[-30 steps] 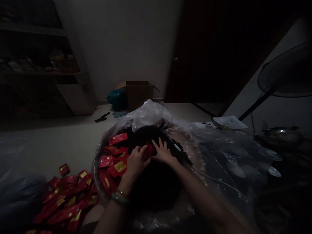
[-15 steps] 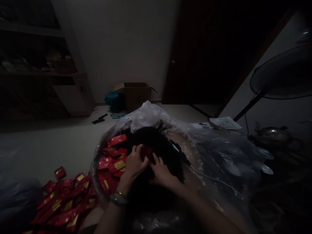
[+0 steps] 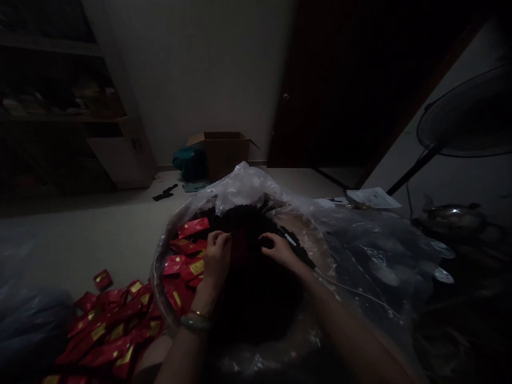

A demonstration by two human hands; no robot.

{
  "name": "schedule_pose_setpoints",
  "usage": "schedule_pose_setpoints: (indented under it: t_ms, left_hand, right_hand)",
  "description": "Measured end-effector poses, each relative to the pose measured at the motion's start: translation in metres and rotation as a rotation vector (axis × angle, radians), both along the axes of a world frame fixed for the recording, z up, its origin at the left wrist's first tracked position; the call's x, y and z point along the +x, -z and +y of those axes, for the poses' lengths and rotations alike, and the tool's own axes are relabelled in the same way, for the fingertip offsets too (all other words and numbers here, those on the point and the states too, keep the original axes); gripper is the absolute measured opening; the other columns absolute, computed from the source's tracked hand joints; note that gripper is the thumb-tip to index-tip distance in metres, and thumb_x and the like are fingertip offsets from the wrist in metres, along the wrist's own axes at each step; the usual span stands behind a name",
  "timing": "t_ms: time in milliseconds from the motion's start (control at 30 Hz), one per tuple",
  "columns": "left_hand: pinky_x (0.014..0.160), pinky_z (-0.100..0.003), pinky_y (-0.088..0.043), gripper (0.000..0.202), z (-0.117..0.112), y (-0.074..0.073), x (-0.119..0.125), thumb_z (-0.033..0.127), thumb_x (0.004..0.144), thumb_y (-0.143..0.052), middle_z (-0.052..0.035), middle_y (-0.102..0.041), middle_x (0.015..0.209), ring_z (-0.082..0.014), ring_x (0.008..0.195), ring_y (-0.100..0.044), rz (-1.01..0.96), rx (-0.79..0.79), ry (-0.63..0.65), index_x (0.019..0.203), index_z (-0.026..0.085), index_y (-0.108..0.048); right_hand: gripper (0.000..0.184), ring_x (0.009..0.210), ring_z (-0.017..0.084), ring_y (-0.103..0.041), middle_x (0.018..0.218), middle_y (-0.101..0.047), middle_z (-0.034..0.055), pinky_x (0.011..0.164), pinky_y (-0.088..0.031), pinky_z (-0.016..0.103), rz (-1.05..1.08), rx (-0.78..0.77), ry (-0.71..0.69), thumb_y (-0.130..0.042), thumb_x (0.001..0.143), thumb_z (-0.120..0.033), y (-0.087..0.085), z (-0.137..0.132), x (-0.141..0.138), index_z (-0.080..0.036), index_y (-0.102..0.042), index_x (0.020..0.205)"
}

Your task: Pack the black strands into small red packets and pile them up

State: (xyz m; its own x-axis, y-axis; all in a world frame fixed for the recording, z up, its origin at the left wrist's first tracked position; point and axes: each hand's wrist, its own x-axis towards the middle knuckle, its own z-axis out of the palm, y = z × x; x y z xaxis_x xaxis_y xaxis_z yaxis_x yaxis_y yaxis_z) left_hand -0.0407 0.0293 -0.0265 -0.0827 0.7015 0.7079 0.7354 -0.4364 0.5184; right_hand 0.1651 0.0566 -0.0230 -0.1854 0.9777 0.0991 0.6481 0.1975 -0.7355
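A round basin lined with clear plastic (image 3: 256, 186) holds a dark loose heap (image 3: 260, 288) and several red packets with gold labels (image 3: 188, 250) on its left side. My left hand (image 3: 216, 258) is curled shut on a dark red packet (image 3: 239, 242) above the heap, a bangle on the wrist. My right hand (image 3: 280, 249) rests on the heap just right of that packet, fingers bent into the dark material; what they hold, if anything, I cannot make out.
Many red packets (image 3: 108, 330) lie scattered on the floor at lower left. A cardboard box (image 3: 224, 149) and a teal bundle (image 3: 191, 162) stand by the far wall, shelves (image 3: 72, 117) at left, a standing fan (image 3: 464, 117) and metal pot (image 3: 452, 213) at right.
My right hand has moved away from the packet to the right across the heap. My left hand has stayed at the packet and lifted it slightly.
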Motion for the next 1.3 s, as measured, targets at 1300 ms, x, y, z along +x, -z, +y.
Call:
schedule_pose_setpoints:
  t_ms: [1300]
  left_hand:
    - [0.066, -0.027, -0.043, 0.021, -0.015, -0.013, 0.012, 0.012, 0.091, -0.044, -0.0029, -0.057, 0.077, -0.0173, 0.075, -0.046, 0.359, 0.142, 0.315, 0.080, 0.019, -0.060]
  right_hand:
    - [0.022, 0.074, 0.011, -0.056, 0.087, -0.065, 0.0013, 0.063, -0.045, 0.019, -0.020, -0.373, -0.500, -0.063, 0.075, -0.020, -0.129, 0.004, -0.031, -0.014, -0.066, 0.096]
